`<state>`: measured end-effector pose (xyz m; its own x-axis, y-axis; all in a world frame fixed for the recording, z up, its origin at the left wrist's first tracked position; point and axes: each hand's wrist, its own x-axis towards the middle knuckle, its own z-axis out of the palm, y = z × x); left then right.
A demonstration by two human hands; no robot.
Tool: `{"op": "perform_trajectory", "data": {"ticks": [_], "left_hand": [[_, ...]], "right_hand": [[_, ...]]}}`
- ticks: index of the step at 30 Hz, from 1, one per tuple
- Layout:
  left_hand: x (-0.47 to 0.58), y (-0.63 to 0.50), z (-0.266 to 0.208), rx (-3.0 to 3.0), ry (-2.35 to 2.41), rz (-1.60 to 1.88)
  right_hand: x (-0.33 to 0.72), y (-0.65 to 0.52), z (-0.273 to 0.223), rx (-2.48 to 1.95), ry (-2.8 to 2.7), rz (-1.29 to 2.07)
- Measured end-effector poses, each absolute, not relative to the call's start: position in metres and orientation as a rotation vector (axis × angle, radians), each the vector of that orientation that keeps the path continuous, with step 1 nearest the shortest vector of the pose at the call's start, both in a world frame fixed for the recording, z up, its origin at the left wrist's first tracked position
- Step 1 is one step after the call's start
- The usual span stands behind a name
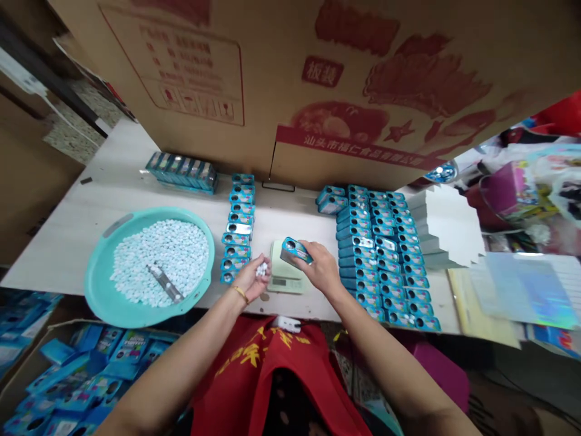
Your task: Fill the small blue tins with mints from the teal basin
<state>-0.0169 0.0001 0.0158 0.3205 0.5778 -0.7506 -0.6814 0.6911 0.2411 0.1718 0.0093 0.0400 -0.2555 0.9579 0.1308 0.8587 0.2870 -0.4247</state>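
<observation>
My left hand [254,277] is cupped around several small white candies [262,269], just left of the pale kitchen scale [287,282]. In my right hand [320,265] is a small blue box [296,249] with a round window, held tilted above the scale and gripped by its right end. Part of the scale's platform is hidden behind that box. To the left, a turquoise basin [97,303] holds a heap of white candies [158,254], with a clear tube-like scoop [164,282] lying on them.
A column of blue boxes [238,225] stands left of the scale, and several tight rows [381,254] stand on the right. A large cardboard carton [272,72] walls off the back. White card sheets [447,224] lie at right; a carton of blue boxes [104,369] sits below left.
</observation>
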Motion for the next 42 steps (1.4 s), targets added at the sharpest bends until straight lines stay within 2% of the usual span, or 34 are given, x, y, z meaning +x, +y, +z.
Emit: {"op": "perform_trajectory", "data": {"ticks": [10, 15, 17, 20, 23, 26, 29, 37, 42], "left_hand": [[-0.057, -0.042, 0.021, -0.269, 1.116, 0.980], [-0.058, -0.046, 0.012, -0.345, 1.166, 0.974], [-0.059, -0.044, 0.011, -0.326, 1.169, 0.949], [-0.062, -0.044, 0.012, -0.281, 1.169, 0.909], [-0.063, -0.044, 0.012, -0.254, 1.180, 0.851], [-0.060, -0.044, 0.014, -0.229, 1.191, 0.835], [-0.055, -0.044, 0.017, -0.226, 1.159, 0.857], [-0.067, -0.054, 0.019, -0.345, 1.037, 0.750], [-0.063, -0.054, 0.016, -0.310, 0.970, 0.763]], "right_hand": [[0.120, 0.213, -0.030, -1.731, -2.016, 0.570], [0.094, 0.251, -0.047, -1.667, -2.046, 0.633], [0.113, 0.240, -0.047, -1.671, -2.025, 0.570], [0.173, 0.203, -0.042, -1.757, -1.975, 0.289], [0.239, 0.171, -0.037, -2.038, -1.897, 0.003], [0.279, 0.170, -0.035, -2.223, -1.967, -0.117], [0.285, 0.180, -0.028, -2.222, -2.131, -0.207], [0.212, 0.072, 0.030, -1.550, -2.698, -0.135], [0.161, 0.016, 0.026, -1.424, -2.909, 0.067]]}}
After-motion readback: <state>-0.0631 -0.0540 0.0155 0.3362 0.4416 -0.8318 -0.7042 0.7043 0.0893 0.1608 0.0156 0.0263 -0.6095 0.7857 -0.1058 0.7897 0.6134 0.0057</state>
